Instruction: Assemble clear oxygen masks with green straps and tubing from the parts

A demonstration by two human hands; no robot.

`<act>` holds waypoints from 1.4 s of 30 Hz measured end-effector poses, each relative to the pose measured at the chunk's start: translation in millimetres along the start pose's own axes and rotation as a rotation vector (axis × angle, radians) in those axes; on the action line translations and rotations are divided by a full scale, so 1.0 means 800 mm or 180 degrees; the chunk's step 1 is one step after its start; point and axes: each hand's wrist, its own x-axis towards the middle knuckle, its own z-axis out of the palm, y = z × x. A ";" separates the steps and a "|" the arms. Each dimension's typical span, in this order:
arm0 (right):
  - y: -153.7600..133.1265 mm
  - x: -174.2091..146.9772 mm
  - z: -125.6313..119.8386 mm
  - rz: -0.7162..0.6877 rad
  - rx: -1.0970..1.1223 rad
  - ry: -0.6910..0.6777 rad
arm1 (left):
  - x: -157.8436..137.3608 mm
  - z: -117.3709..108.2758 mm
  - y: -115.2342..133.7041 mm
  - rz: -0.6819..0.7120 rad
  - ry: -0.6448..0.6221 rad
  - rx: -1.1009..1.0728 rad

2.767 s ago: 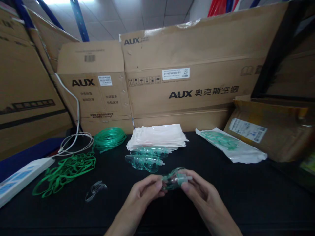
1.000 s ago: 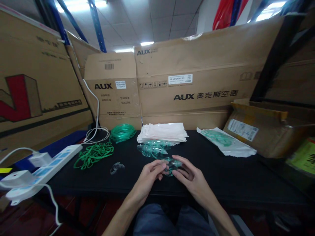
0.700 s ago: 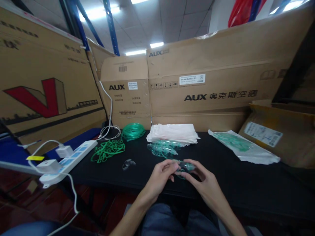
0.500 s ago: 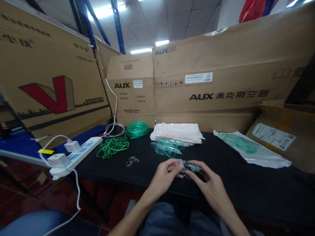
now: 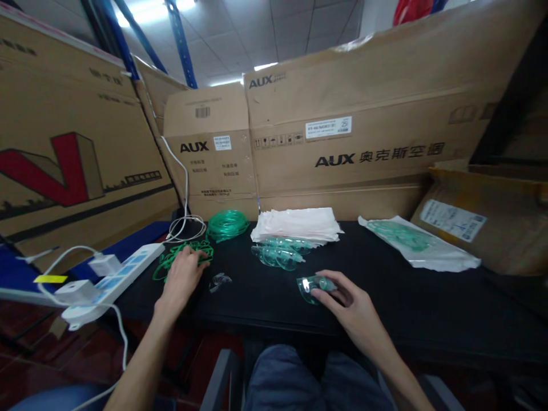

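- The green straps (image 5: 170,257) lie tangled; lifting one could drag others along, and a trailing loop might catch the small clear pieces (image 5: 220,281) nearby;
- the smooth clear-green mask (image 5: 306,290) is held at one end only; a loosened thumb could let it twist or slip;
- left hand (image 5: 183,275): stretched forward, palm down, fingers curled into the straps on the table (image 5: 261,297); cannot tell whether its grip pinches any;
- right hand (image 5: 349,299): turned inward, grip pinching the mask between thumb and fingers, right of the left hand.
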 end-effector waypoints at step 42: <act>-0.025 0.000 -0.039 0.0335 0.0731 0.0300 | -0.106 0.033 0.148 0.1558 -0.0644 -0.0807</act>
